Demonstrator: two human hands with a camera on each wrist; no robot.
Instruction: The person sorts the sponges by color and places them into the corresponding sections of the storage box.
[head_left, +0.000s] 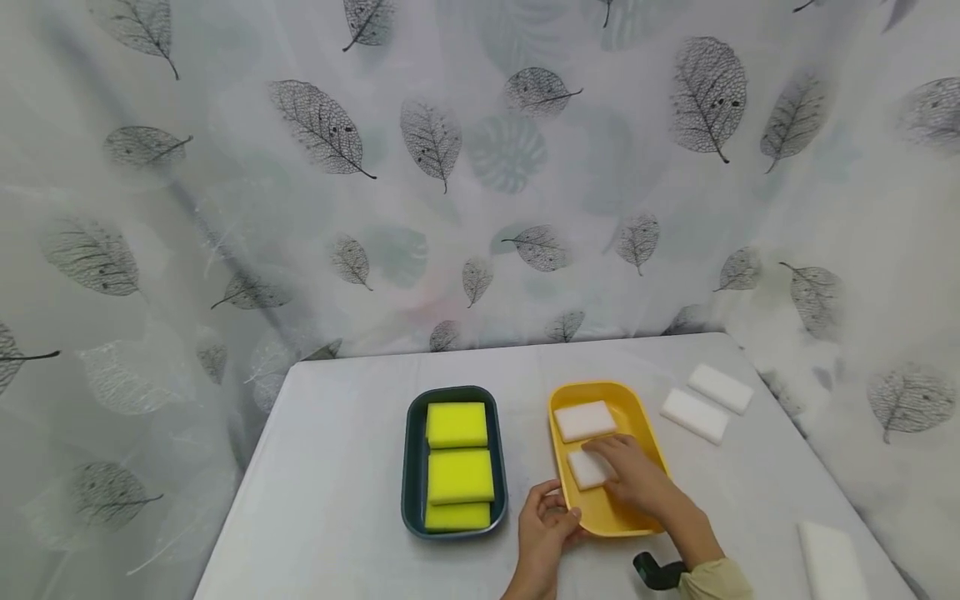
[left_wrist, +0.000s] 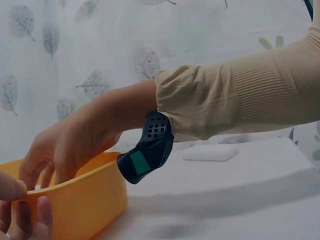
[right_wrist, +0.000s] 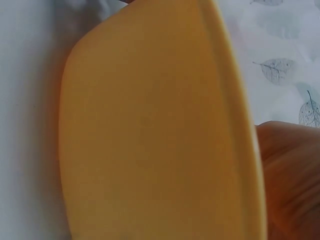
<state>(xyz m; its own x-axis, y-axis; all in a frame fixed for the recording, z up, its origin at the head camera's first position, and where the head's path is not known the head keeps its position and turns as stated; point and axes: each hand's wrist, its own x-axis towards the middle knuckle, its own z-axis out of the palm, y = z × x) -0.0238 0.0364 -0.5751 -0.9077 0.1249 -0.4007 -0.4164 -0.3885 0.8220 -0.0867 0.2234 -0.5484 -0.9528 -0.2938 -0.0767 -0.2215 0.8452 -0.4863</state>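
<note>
A white table (head_left: 337, 467) is being used as the work surface. At its near right, a loose white sponge (head_left: 832, 562) is being kept well apart from everything else. Nearer the middle, a black device (head_left: 658, 572) is being worn on the right wrist, next to a beige sleeve (head_left: 716, 581). The near left side of a yellow tray (head_left: 622, 521) is being gripped by the left hand (head_left: 543, 529): the rim is being pinched between thumb and bent fingers, probably so that the tray is being steadied.

Inside, a small white sponge (head_left: 583, 471) is being held by the right hand (head_left: 637, 475). It seems to be pinched between curled fingers and thumb, perhaps for fine placing; how firmly cannot be told. Beyond it, another sponge (head_left: 585, 421) is being held within the tray's far end, the two apparently being set in a row.

To the left, three yellow sponges (head_left: 460, 477) are being contained in a dark green tray (head_left: 416, 475), seemingly being sorted by colour. At the far right, two white sponges (head_left: 694, 415) are being left outside, side by side. Farthest, the view is being closed off by a leaf-printed curtain (head_left: 600, 292).
</note>
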